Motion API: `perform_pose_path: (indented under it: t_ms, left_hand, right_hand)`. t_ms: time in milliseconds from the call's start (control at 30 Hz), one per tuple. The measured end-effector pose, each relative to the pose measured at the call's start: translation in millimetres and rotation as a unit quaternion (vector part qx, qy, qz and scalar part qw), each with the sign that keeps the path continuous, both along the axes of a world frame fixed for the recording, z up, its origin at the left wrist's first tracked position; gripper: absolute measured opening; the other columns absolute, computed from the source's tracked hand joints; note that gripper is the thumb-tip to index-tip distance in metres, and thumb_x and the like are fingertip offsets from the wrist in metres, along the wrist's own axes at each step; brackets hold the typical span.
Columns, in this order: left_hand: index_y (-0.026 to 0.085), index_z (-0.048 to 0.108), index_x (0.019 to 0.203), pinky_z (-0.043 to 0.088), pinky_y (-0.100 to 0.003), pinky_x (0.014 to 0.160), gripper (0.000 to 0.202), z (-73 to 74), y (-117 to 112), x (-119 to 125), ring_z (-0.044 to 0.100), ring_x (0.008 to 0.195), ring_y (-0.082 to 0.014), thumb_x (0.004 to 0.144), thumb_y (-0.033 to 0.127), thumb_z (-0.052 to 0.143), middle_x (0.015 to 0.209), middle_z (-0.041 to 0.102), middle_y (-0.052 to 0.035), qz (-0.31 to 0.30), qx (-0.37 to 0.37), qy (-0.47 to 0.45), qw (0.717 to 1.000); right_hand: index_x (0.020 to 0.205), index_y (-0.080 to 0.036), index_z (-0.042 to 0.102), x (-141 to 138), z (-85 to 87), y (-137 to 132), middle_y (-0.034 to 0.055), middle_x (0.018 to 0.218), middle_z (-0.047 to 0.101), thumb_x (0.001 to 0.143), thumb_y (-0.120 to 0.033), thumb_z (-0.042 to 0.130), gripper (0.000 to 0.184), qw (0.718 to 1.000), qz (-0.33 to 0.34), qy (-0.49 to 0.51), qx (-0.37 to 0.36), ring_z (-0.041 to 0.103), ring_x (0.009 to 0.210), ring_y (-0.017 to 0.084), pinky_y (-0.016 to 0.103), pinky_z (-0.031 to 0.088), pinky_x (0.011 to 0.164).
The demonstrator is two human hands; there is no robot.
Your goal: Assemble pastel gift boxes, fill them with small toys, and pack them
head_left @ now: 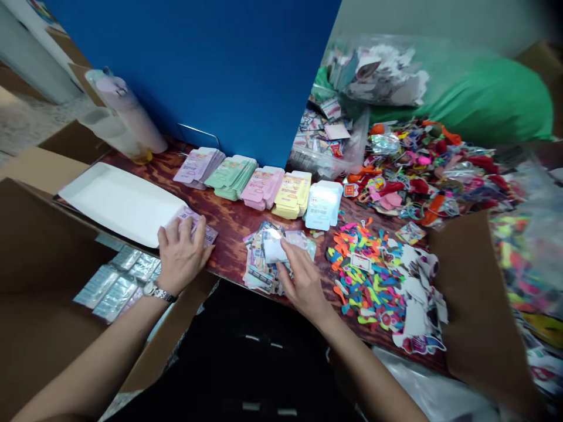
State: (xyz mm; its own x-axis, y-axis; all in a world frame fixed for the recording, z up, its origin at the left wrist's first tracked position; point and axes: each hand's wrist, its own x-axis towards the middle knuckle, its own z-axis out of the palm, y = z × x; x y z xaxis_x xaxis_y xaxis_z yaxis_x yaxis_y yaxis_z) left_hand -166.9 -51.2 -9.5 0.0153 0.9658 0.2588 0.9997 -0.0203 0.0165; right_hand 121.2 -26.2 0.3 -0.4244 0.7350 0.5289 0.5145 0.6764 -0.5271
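Observation:
My left hand [179, 257], with a watch on its wrist, lies fingers down on a flat purple packet [206, 231] at the near edge of the wooden table [229, 220]. My right hand [299, 278] pinches a small white card [275, 249] on top of a loose pile of printed cards [260, 266]. Behind them lie rows of flat folded boxes: purple [197, 165], green [231, 174], pink [263, 186], yellow [292, 193] and light blue [323, 203].
A white tray [118, 202] lies left of my left hand. A cardboard box [39, 275] with silver packets [116, 281] stands at lower left. Several small coloured balloons [367, 275] and toys [417, 170] cover the right. A blue panel [220, 70] and bottles [127, 117] stand behind.

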Motion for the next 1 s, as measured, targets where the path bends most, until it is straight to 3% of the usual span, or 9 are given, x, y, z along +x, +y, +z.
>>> perform_pose_path:
  t_ms: [133,267,400,500,600,700,833,900,1000]
  left_hand:
    - [0.014,0.034,0.151,0.028,-0.067,0.107,0.08,10.9,35.1,-24.2,0.035,0.136,-0.0483,0.086,0.056,0.054,0.147,0.041,-0.0265,0.022,0.009,-0.016,1.0]
    - [0.005,0.031,0.15,0.032,-0.056,0.109,0.091,21.4,120.2,-59.8,0.039,0.134,-0.0439,0.084,0.066,0.047,0.144,0.041,-0.0294,0.097,0.017,-0.085,0.992]
    - [0.003,0.029,0.148,0.033,-0.055,0.107,0.101,18.4,198.9,-79.3,0.038,0.135,-0.0472,0.077,0.07,0.053,0.146,0.039,-0.0316,0.165,-0.067,-0.124,0.976]
    - [0.0,0.038,0.137,0.041,-0.051,0.099,0.101,12.6,225.2,-83.5,0.052,0.123,-0.0457,0.071,0.072,0.059,0.133,0.052,-0.0335,0.181,-0.13,-0.146,0.964]
    - [0.001,0.043,0.131,0.045,-0.047,0.096,0.095,13.6,226.6,-87.2,0.057,0.118,-0.0425,0.07,0.072,0.061,0.127,0.056,-0.0315,0.182,-0.124,-0.153,0.963]
    - [0.0,0.035,0.137,0.043,-0.049,0.101,0.098,24.9,211.9,-84.8,0.053,0.124,-0.043,0.074,0.072,0.057,0.132,0.051,-0.0299,0.194,-0.077,-0.16,0.965]
    - [0.004,0.024,0.146,0.039,-0.049,0.109,0.108,41.9,173.3,-46.7,0.043,0.134,-0.0431,0.068,0.066,0.067,0.141,0.041,-0.0258,0.151,0.033,-0.172,0.973]
    - [0.007,0.032,0.143,0.042,-0.05,0.106,0.105,43.5,147.7,-12.3,0.048,0.128,-0.0413,0.061,0.057,0.076,0.133,0.049,-0.0229,0.042,0.064,-0.18,0.981]
    - [0.013,0.044,0.131,0.051,-0.043,0.096,0.078,36.5,108.2,40.8,0.06,0.113,-0.0333,0.067,0.048,0.074,0.118,0.058,-0.0154,-0.074,0.082,-0.221,0.969]
  right_hand:
    - [0.152,-0.021,0.034,0.4,-2.5,-1.5,0.0152,0.125,0.064,0.095,-0.013,0.053,0.061,1.0,0.002,0.0,-0.013,0.062,0.115,0.026,0.043,0.055,0.095]
    - [0.151,-0.021,0.037,-1.4,-3.4,1.8,0.0146,0.122,0.066,0.094,-0.013,0.054,0.06,1.0,0.01,-0.008,-0.017,0.063,0.113,0.026,0.042,0.056,0.094]
    - [0.15,-0.022,0.037,-3.4,-2.6,3.3,0.014,0.121,0.067,0.095,-0.014,0.052,0.058,1.0,0.015,-0.018,-0.006,0.064,0.112,0.026,0.044,0.056,0.094]
    - [0.15,-0.023,0.037,-1.5,-3.9,1.3,0.0129,0.118,0.068,0.095,-0.014,0.052,0.058,1.0,0.01,-0.017,-0.003,0.066,0.108,0.026,0.045,0.057,0.094]
    - [0.15,-0.022,0.038,1.7,-6.7,0.2,0.0129,0.117,0.069,0.095,-0.014,0.052,0.058,1.0,0.01,-0.022,-0.009,0.066,0.107,0.025,0.045,0.057,0.093]
    - [0.15,-0.022,0.037,2.0,-6.2,4.1,0.0131,0.118,0.069,0.094,-0.013,0.052,0.058,1.0,0.016,-0.023,-0.003,0.066,0.107,0.025,0.046,0.056,0.093]
    - [0.151,-0.022,0.035,-7.4,8.2,18.2,0.0129,0.123,0.067,0.094,-0.013,0.052,0.06,1.0,0.012,-0.012,0.022,0.064,0.113,0.025,0.044,0.055,0.096]
    - [0.152,-0.022,0.035,-15.1,18.7,27.0,0.0139,0.131,0.063,0.096,-0.015,0.051,0.059,0.999,-0.01,-0.005,0.038,0.06,0.121,0.025,0.044,0.052,0.102]
    - [0.148,-0.02,0.043,-24.0,28.8,37.5,0.0176,0.144,0.051,0.096,-0.024,0.053,0.052,0.995,-0.071,-0.023,0.061,0.052,0.131,0.029,0.047,0.047,0.108]
